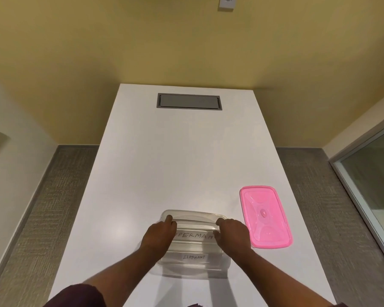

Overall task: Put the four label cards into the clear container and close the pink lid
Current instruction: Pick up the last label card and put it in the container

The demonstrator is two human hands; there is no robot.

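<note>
Low in the frame's centre, my left hand (159, 237) and right hand (233, 234) hold a white card lettered SUPERMAN (194, 235) over the clear rectangular plastic container (193, 265). My fingers curl round its ends. A second card, ELEPHANT (193, 257), shows through it. The pink rectangular lid (265, 216) lies at right on the white table (164, 162).

Sleeve: my left arm wears a dark maroon sleeve (75, 294), pushed up near the elbow.
Forearms: both bare.
</note>
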